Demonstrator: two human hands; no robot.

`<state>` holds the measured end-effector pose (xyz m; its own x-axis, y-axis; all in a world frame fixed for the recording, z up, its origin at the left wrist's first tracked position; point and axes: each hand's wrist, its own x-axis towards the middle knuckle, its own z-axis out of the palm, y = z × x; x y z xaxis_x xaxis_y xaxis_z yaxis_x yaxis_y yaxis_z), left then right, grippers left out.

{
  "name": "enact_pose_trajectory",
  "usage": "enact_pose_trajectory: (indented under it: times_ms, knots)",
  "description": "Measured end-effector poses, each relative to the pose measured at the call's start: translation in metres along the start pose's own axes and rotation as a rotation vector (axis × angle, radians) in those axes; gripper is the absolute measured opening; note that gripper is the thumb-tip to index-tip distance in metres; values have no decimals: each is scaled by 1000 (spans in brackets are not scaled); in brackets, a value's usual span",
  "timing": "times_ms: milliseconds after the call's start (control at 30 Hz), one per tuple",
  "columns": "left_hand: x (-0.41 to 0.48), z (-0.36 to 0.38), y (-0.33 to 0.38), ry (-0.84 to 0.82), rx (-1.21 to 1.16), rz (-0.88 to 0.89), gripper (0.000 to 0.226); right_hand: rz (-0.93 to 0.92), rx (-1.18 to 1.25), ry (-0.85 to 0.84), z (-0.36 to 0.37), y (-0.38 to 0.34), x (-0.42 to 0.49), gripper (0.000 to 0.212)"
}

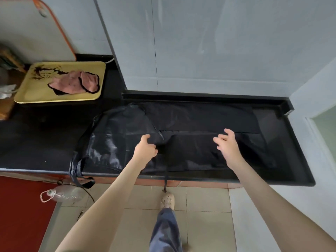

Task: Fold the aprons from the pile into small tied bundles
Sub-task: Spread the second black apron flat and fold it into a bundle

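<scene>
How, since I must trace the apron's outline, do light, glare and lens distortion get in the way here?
Head view: the black apron on the black counter gives little contrast, so its far and right edges nearly vanish; head view: pale glare streaks the apron's left part; head view: wide-angle distortion bows the counter's front edge and tilts the wall seams; head view: the corners look soft.

A glossy black table (pixel 287 146) with a low raised rim runs along pale grey tiled walls (pixel 218 42) and meets a corner at the right. At the left the wall steps back and the table goes deeper. There a yellow tray (pixel 31 88) lies flat, and a white board (pixel 27 33) with an orange edge leans against the wall behind it. Below, the floor (pixel 205 202) is beige tile, with a red surface (pixel 21 211) at the left and a clear plastic bottle (pixel 67 194) lying at its edge. Soft, even light gleams on the walls.
</scene>
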<state>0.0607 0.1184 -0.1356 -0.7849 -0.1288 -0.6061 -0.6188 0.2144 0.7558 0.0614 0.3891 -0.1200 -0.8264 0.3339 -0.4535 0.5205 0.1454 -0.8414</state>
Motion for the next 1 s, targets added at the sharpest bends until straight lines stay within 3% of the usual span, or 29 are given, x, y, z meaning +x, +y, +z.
enact_pose_trajectory:
  times_ms: [67, 133, 200, 267, 333, 400, 533, 767, 900, 1000]
  knots:
    - [20, -1, 2, 27, 474, 124, 59, -191, -368, -28, 29, -10, 11, 50]
    - [32, -1, 5, 119, 786, 255, 59, -371, -643, -142, 65, -19, 19, 37]
    - [46, -4, 9, 205, 957, 342, 70, -439, -850, -292, 101, -28, 24, 34]
    - [63, -9, 8, 202, 1052, 380, 82, -425, -1003, -370, 135, -32, 29, 46]
    - [76, -14, 3, 147, 1163, 401, 90, -418, -1132, -349, 159, -31, 30, 56]
    - [86, -20, -2, 76, 1242, 418, 94, -417, -1185, -321, 173, -30, 28, 52]
    - [104, -32, -5, -92, 1245, 333, 96, -301, -1116, -320, 188, -34, 32, 41]
    - [111, -36, 2, -207, 1270, 273, 96, -16, -954, -425, 207, -57, 42, 16]
    - [112, -37, 7, -250, 1288, 235, 98, 170, -344, -555, 191, -84, 50, 16]
    - [112, -38, 8, -252, 1281, 228, 98, 168, -81, -648, 173, -120, 61, 10]
